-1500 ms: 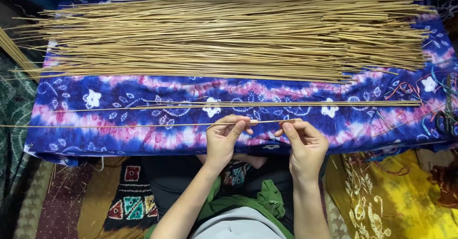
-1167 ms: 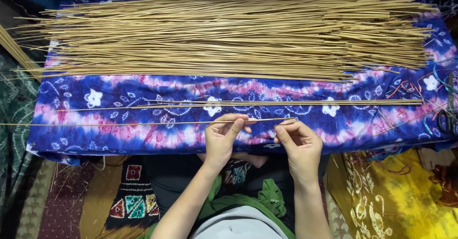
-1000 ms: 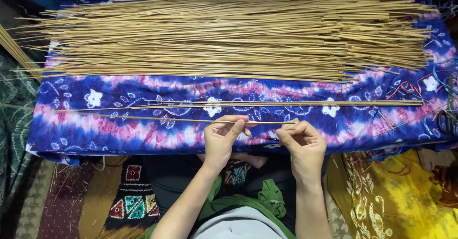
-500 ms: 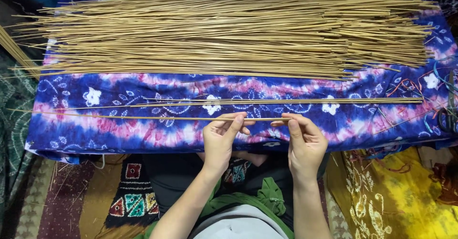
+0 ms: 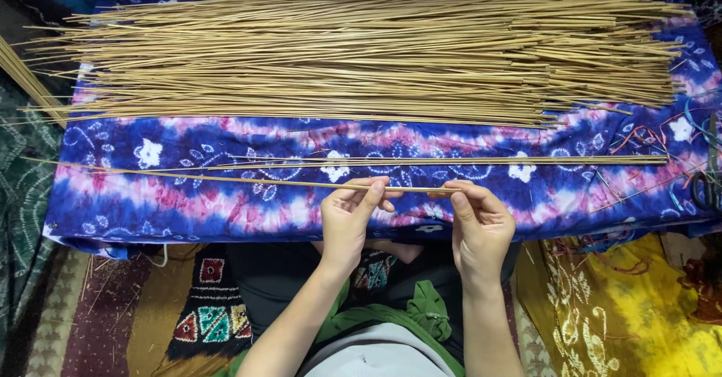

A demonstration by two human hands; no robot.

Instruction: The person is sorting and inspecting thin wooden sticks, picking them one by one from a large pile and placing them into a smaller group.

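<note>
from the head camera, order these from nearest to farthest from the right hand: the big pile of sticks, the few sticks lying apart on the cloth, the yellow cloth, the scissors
1. Few sticks lying apart: just beyond the right hand, on the blue cloth.
2. Yellow cloth: lower right, beside the forearm.
3. Big pile of sticks: across the far side of the blue cloth.
4. Scissors: far right edge.
Two and three are too close to call.

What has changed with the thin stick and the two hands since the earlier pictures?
The thin stick held by both hands has slid to the right: its left end, earlier past the cloth's edge, now lies over the tie-dye cloth. The left hand and right hand still pinch it. The big stick pile and the separate few sticks stayed.
</note>
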